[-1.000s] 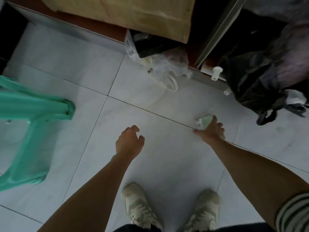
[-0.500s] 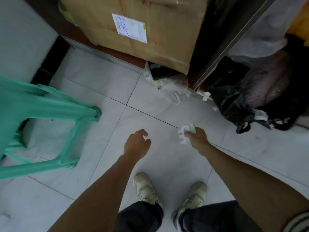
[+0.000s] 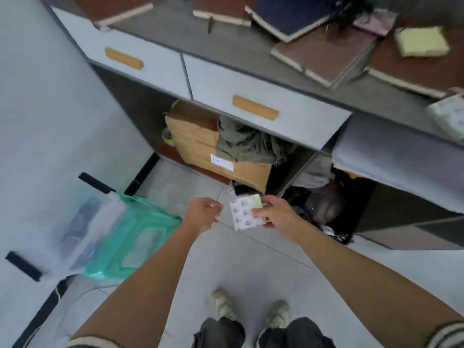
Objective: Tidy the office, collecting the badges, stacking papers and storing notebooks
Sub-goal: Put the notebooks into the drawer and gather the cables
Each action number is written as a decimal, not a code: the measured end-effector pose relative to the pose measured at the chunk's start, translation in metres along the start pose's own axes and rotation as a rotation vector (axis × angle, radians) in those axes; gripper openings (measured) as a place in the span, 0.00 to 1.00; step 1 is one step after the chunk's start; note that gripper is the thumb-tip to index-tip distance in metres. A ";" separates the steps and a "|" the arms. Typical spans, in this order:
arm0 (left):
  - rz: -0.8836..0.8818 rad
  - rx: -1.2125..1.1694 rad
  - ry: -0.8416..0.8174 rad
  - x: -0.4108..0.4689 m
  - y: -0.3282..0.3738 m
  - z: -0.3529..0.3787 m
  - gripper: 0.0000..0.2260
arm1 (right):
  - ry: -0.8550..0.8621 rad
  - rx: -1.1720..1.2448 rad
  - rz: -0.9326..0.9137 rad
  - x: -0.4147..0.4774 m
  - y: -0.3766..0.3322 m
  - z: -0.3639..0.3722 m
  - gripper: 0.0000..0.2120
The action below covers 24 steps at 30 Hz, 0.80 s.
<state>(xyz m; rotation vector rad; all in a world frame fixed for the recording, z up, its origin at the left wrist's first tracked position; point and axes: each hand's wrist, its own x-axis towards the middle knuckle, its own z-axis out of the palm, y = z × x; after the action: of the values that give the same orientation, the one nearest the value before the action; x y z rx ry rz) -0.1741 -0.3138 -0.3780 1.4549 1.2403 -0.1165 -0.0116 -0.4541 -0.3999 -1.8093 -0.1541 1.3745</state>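
my right hand [image 3: 278, 213] pinched the card [image 3: 244, 213] by its right edge, thumb on the printed white face and fingers curled behind. the card stuck out to the left of that grip, tilted, with a green strip along its top edge. my left hand [image 3: 202, 214] hung just beside the card's left edge with its fingers loosely curled and nothing in them; i could not tell whether a fingertip touched the card. both hands were out in front of me above the floor [image 3: 246, 267], in front of the box [image 3: 195, 144] under the desk [image 3: 251, 59]. notebooks [image 3: 293, 16] lay scattered on the desk top.

a second before, my right hand had been down at the floor, on the card by a tile seam, and my left hand hung well apart from it. half a second before, the card was already pinched and off the tiles. since then the left hand had closed in on it, and my view had risen to take in the drawers [image 3: 288, 121] and desk top, with the green stool [image 3: 140, 234] lower on my left.
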 end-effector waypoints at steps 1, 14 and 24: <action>0.014 -0.029 -0.006 -0.012 0.022 -0.011 0.05 | -0.003 0.001 -0.019 -0.016 -0.024 0.000 0.14; 0.222 -0.121 -0.188 -0.070 0.218 -0.073 0.04 | 0.001 0.172 -0.256 -0.105 -0.199 -0.044 0.05; 0.247 -0.071 -0.210 -0.008 0.326 -0.036 0.06 | 0.083 0.017 -0.317 -0.058 -0.279 -0.127 0.09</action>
<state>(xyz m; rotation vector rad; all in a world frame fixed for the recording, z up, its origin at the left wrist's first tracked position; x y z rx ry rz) 0.0359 -0.2181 -0.1443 1.4813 0.8798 -0.0551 0.1762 -0.3749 -0.1634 -1.7379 -0.3680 1.0733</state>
